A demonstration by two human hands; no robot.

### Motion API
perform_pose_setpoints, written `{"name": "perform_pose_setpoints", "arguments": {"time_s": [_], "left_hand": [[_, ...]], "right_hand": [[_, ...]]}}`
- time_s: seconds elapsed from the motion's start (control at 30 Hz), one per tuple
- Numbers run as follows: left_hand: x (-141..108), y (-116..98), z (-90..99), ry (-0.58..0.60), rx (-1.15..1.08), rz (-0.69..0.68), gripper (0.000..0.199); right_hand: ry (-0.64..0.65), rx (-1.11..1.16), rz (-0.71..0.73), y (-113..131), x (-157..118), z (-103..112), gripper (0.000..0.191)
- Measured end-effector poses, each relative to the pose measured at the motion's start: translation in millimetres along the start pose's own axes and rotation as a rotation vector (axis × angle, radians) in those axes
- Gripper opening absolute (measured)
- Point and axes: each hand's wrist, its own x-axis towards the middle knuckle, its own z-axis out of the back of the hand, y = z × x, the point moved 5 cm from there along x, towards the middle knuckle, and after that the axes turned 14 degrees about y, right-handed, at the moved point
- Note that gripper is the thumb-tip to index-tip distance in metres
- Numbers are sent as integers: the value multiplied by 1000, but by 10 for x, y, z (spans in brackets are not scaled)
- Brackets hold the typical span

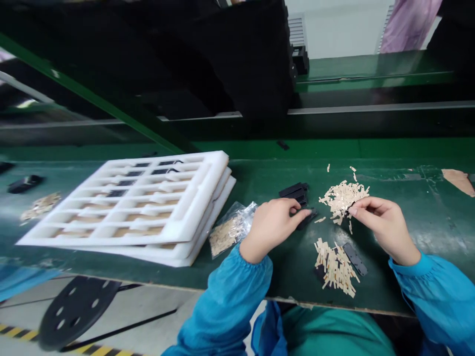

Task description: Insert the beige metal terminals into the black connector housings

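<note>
My left hand is closed, thumb and forefinger pinched on a flat black plastic part. Just behind it lies a small stack of similar black strips. My right hand pinches at the near right edge of a loose pile of small cream-coloured strips. A dark speck shows at its fingertips, too small to name. Nearer the table edge, a second pile of cream strips lies beside a flat black plate. A clear plastic bag of similar strips rests left of my left hand.
Stacked white foam trays, some slots holding black parts, stand on the green table at left. Further left are another strip pile and a black part. A brown scrap lies right. A black stool is below.
</note>
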Motion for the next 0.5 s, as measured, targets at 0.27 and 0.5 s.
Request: {"name": "perform_pose_setpoints", "arguments": {"time_s": [0.27,0.5], "left_hand": [[67,1,-130,98,46,23,16],[-28,-176,-83,-80,-438,-130,18]], "right_hand": [[62,30,-13,-4,-2,-60,14],[114,134,-46,-8,-10,-156,11]]}}
